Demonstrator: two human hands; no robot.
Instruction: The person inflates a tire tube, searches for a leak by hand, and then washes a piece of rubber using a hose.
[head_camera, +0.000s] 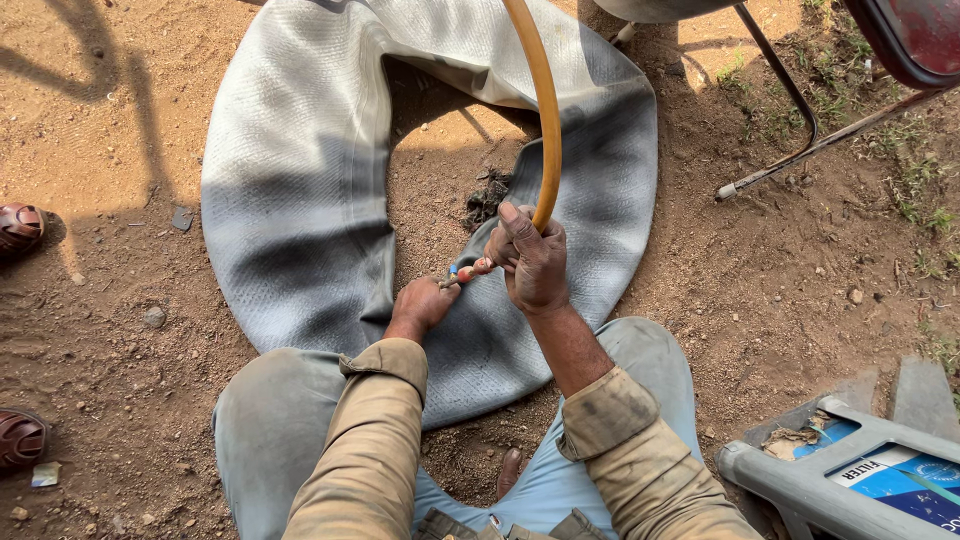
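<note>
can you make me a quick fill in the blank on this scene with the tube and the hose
1. The right hand grips a hose whose colour is ____.
2. The left hand rests on the big grey inner tube, which lies flat on the ____.
3. The red nozzle sits ____ the two hands.
4. At the lower right stands a grey ____ with a blue box in it.

Missing words: yellow; ground; between; crate

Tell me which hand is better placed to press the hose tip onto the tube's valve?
Probably the right hand: it already grips the yellow hose at its red tip. The left hand rests on the grey inner tube, at the valve end, steadying it.
</note>
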